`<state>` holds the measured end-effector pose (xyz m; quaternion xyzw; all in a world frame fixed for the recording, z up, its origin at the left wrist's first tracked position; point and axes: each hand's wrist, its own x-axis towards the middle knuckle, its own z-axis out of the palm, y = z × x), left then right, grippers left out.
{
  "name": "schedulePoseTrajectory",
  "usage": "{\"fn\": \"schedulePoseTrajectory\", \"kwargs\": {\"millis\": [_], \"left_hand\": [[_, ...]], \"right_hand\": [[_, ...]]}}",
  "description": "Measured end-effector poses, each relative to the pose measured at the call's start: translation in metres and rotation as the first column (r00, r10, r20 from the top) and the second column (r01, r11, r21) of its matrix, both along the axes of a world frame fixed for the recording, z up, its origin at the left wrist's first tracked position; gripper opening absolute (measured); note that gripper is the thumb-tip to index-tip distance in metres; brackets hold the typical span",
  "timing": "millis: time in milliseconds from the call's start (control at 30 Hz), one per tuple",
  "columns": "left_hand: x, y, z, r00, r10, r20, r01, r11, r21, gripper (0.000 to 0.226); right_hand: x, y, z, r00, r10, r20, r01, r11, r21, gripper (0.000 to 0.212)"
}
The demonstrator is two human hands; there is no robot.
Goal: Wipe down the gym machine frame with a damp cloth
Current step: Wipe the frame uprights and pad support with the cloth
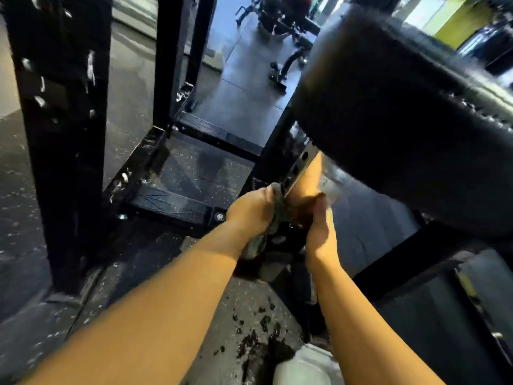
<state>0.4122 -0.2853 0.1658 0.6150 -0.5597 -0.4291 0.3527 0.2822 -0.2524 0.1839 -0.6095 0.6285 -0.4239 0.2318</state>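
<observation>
View from a head camera, looking down along two bare forearms at the base of a black gym machine. At the centre stands a slanted perforated post (298, 165), part of the machine frame, with a row of adjustment holes. The left hand (251, 211) is closed around a grey cloth (277, 209), bunching it against the near left face of the post; a loose tail of cloth hangs below that hand. The right hand (319, 227) is on the post's right side with its fingers curled inward, but blur and shadow hide whether it grips the post, the cloth or nothing.

A large black padded cushion (402, 107) overhangs the post from the upper right. Well to the post's left rises a thick black upright (61, 134) with chipped paint. On the rubber floor (211, 315) nearer than the post lie dark wet spots (258, 329).

The cloth looks soft, limp and wet — likely light, easily wrung and prone to dripping. It is probably best held in a wad in the palm and wrapped round the post. The steel post seems rigid, and its hole edges may snag the fabric.
</observation>
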Motion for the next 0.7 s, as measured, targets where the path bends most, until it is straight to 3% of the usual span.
{"fn": "schedulePoseTrajectory", "kwargs": {"millis": [67, 133, 233, 333, 400, 500, 567, 633, 700], "left_hand": [[0.004, -0.017, -0.002, 0.988, -0.055, -0.144, 0.07, 0.992, 0.102, 0.036], [0.0, -0.011, -0.012, 0.959, -0.031, -0.281, 0.029, 0.999, -0.013, 0.036], [-0.018, 0.028, -0.041, 0.978, 0.179, -0.104, -0.205, 0.906, -0.37, 0.042], [-0.054, 0.062, -0.064, 0.903, 0.384, 0.194, -0.233, 0.815, -0.53, 0.055], [-0.059, 0.062, -0.058, 0.898, 0.407, 0.168, -0.294, 0.838, -0.459, 0.061], [-0.056, 0.041, -0.045, 0.845, 0.53, -0.066, -0.52, 0.79, -0.325, 0.063], [-0.059, 0.039, -0.037, 0.781, 0.586, -0.215, -0.625, 0.732, -0.273, 0.058], [-0.073, 0.05, -0.04, 0.787, 0.612, -0.085, -0.607, 0.741, -0.285, 0.051], [-0.076, 0.059, -0.047, 0.813, 0.581, 0.035, -0.542, 0.778, -0.319, 0.057]], "right_hand": [[-0.007, -0.008, -0.007, 0.998, 0.048, 0.043, -0.048, 0.999, -0.005, 0.046], [-0.011, -0.007, -0.004, 0.984, 0.118, 0.136, -0.122, 0.992, 0.022, 0.031], [-0.008, -0.012, 0.001, 0.935, 0.2, 0.293, -0.214, 0.977, 0.016, 0.035], [-0.014, -0.017, -0.008, 0.938, 0.265, 0.225, -0.264, 0.964, -0.033, 0.079], [-0.018, -0.021, -0.012, 0.924, 0.296, 0.243, -0.316, 0.948, 0.047, 0.077], [-0.03, -0.026, -0.014, 0.885, 0.341, 0.317, -0.381, 0.922, 0.073, 0.036], [-0.032, -0.026, -0.012, 0.897, 0.367, 0.246, -0.398, 0.913, 0.086, 0.039], [-0.032, -0.025, -0.013, 0.9, 0.36, 0.247, -0.391, 0.916, 0.09, 0.043], [-0.032, -0.023, -0.013, 0.905, 0.327, 0.271, -0.363, 0.927, 0.093, 0.043]]}}
